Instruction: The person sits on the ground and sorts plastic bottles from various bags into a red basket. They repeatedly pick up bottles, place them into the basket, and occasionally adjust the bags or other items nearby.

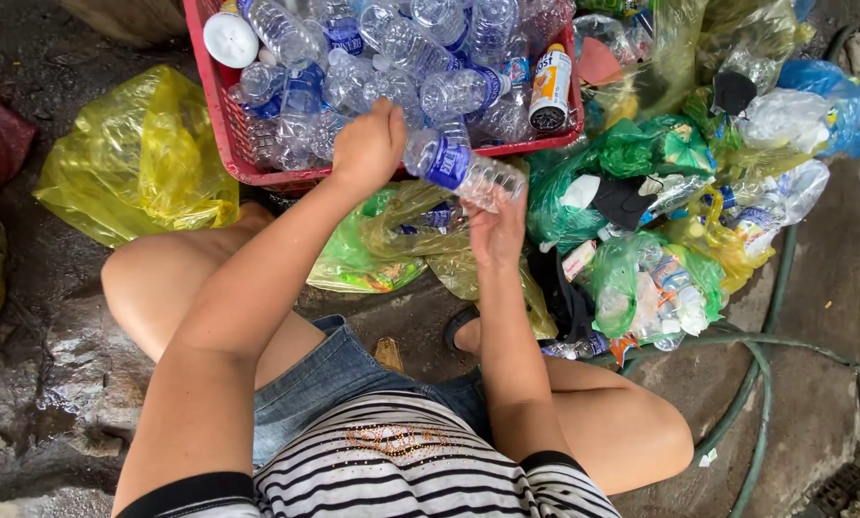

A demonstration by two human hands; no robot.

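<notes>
Both hands, left hand [368,144] and right hand [495,228], are gripping a clear bottle [464,169]; red crate [248,158] and bag pile [679,192] are crowding around.

The ground [56,355] is dark, wet, rough concrete. A green hose [766,384] curves across it at the right, near a drain grate [847,489].

The red crate [221,115] is heaped to its rim with bottles [392,58], leaving no gap inside. Right of the crate, bags [660,192] crowd the ground (a hose [766,384] curls past them). Left of it lies a yellow bag [133,158], with bare wet floor [46,384] nearer the person.
</notes>
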